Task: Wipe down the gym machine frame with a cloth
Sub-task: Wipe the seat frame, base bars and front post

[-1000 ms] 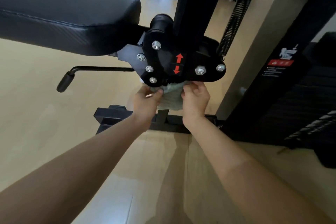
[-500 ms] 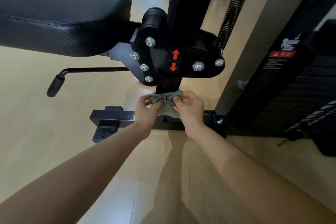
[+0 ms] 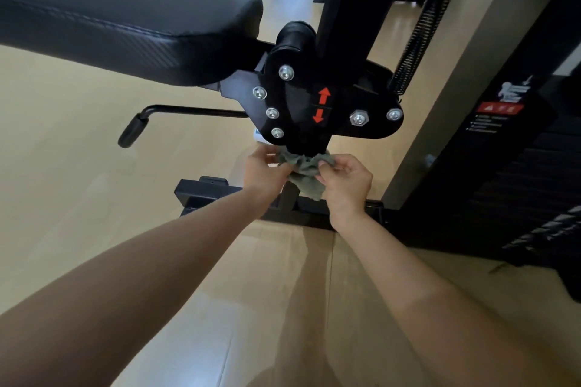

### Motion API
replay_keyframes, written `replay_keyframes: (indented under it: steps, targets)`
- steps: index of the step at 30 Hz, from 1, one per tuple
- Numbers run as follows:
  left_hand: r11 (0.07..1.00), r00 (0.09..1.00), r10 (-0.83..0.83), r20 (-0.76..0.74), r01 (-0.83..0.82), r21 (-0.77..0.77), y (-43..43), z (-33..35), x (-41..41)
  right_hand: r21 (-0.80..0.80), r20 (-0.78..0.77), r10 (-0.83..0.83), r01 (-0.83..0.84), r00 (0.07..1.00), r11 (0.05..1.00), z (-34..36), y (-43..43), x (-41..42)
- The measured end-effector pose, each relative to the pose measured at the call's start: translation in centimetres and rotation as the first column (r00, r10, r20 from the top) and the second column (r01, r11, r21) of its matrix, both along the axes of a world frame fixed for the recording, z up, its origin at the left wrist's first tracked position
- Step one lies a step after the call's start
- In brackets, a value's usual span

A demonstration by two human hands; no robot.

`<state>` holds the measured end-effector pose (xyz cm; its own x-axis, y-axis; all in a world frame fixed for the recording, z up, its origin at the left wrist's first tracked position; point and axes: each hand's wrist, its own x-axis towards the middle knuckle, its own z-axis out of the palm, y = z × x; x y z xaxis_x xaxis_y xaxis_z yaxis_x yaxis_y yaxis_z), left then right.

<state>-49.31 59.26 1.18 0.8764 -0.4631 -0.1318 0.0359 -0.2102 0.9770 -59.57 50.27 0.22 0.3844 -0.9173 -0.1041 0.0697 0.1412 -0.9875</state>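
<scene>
Both my left hand (image 3: 264, 174) and right hand (image 3: 345, 181) pinch the cloth (image 3: 303, 173), apparently looped round the post (image 3: 349, 3), 6 o'clock of the bracket (image 3: 371, 126).

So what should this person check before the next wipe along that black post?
1. Both hands gripping the cloth: ok. The left hand and right hand each pinch an end of the cloth.
2. Cloth on the frame: ok. It lies bunched across the upright post, just under the bracket plate.
3. Cloth wrapped behind the post: cannot tell.
4. Way down to the base bar: ok, bare post shows below.
5. Lever handle clear of the arms: ok, off to the left.
</scene>
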Motion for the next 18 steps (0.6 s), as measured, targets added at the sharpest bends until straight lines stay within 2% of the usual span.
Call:
replay_keyframes:
  steps: [2,5,9,12,14,18]
  targets:
    - [0.991,0.999,0.024,0.047,-0.030,0.133,0.1,-1.2,0.4,0.097,-0.049,0.014,-0.010,0.999,0.995,-2.2,1.1,-0.3]
    - [0.968,0.996,0.066,-0.056,-0.050,0.247,1.0,-4.2,0.2,0.297,-0.087,0.041,-0.014,0.995,0.955,-5.1,2.0,-0.5]
    - [0.978,0.973,0.099,-0.207,-0.057,0.201,1.2,-6.8,0.0,0.473,-0.069,0.021,0.014,0.997,0.881,-6.4,1.7,-0.2]
    - [0.988,0.971,0.111,-0.213,-0.086,0.126,0.1,-7.0,0.5,0.633,0.084,-0.074,0.004,0.994,0.774,-5.3,1.0,0.9]
    - [0.984,0.972,0.138,-0.190,-0.113,0.139,-0.2,-7.5,0.7,0.654,0.131,-0.101,-0.010,0.986,0.757,-4.8,0.6,1.7]
    - [0.974,0.979,0.117,-0.165,-0.081,0.213,-0.4,-8.9,1.1,0.556,0.067,0.027,-0.060,0.997,0.829,-6.1,0.5,2.5]
